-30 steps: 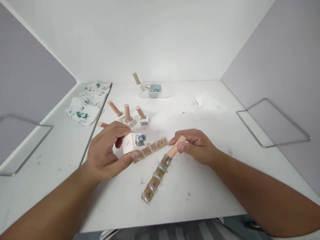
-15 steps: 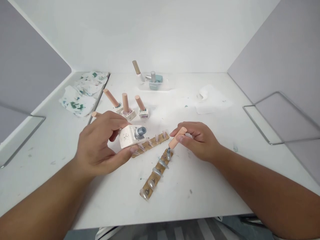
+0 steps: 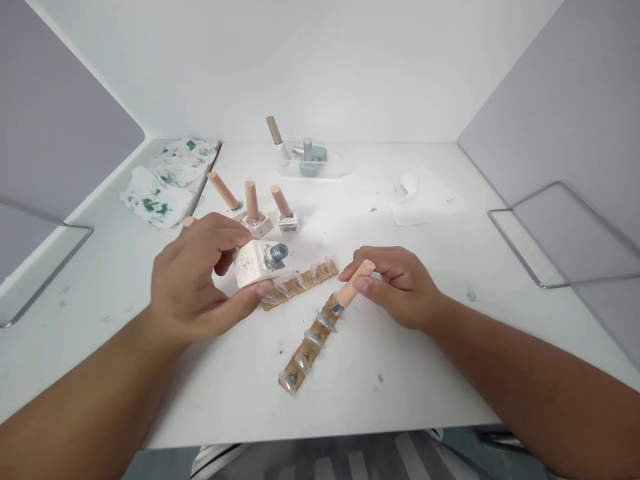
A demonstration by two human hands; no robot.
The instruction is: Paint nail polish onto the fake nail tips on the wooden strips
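Note:
My left hand (image 3: 200, 280) is closed around a white nail polish bottle (image 3: 253, 263), tilted sideways, its uncapped neck smeared grey-blue. Between the thumb and fingers of my right hand (image 3: 393, 283) is the peach-capped polish brush (image 3: 357, 283), pointing down to the left. Its tip meets the uppermost nail tip (image 3: 337, 305) on the nearer brown strip (image 3: 297, 363). Along that strip several false nails are mounted; the upper ones look grey-blue, the lower ones clear. Behind it lies a second brown strip (image 3: 305, 283) with clear nail tips, close below the bottle.
Several peach-capped polish bottles (image 3: 257, 223) stand behind my left hand. Farther back is a clear tray (image 3: 313, 170) with more bottles. Paint-stained tissue (image 3: 155, 200) lies at left, white tissue (image 3: 417, 193) at right. Metal wire frames (image 3: 530, 283) flank both sides.
My right hand has tipped the brush lower over the uppermost nail tip. My left hand, with the bottle, has shifted slightly left and up in the view.

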